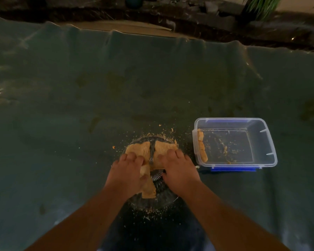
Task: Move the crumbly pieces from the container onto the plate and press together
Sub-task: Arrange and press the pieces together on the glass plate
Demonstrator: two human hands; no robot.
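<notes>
My grip is flat: left hand (129,171) and right hand (178,169) lie open-palmed on two slabs (143,151) on the plate (168,200), a gap between them. One piece (201,147) remains in the container (268,142), so I judge the job mostly done.

You see a dim, grainy view: glare streaks the sheet (62,78) at left, and wide-angle distortion bends the blurred edges.
</notes>
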